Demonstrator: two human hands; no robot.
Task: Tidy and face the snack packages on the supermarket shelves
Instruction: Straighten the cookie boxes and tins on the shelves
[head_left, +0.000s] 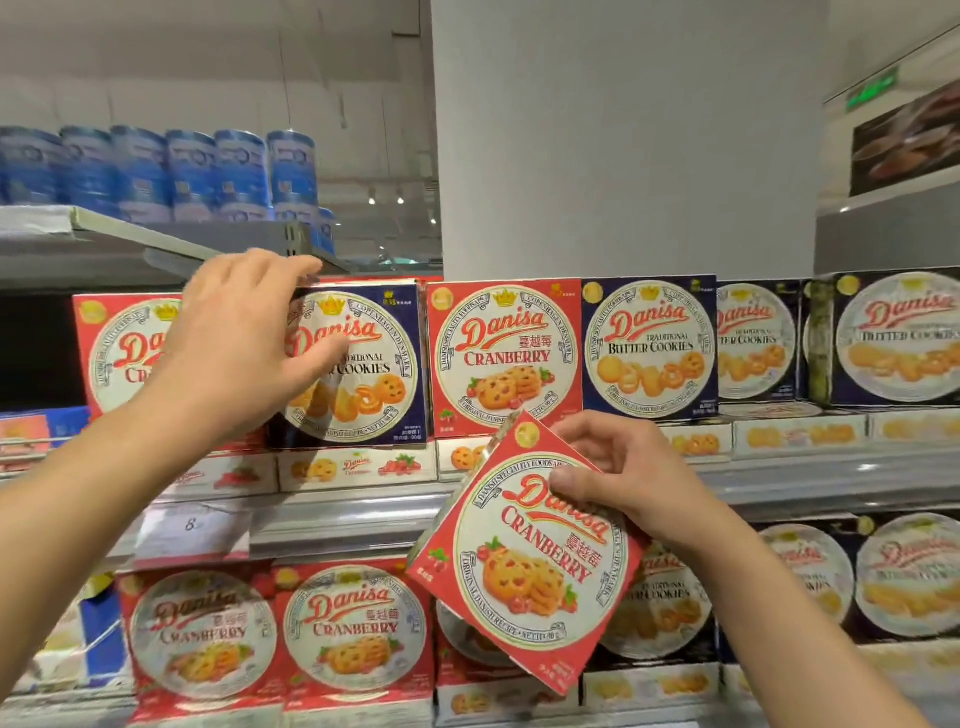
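A blue butter cookie box (358, 364) is being gripped at its top-left corner by the left hand (244, 338) on the upper shelf (779, 483) while a tilted cranberry box (524, 561) is being pinched one-handed by the right hand (623, 478), so a slip or a knocked neighbouring box is being risked.

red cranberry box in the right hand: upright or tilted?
Tilted. The red box sits corner-up like a diamond in the right hand, off the shelf; shelved boxes stand square.
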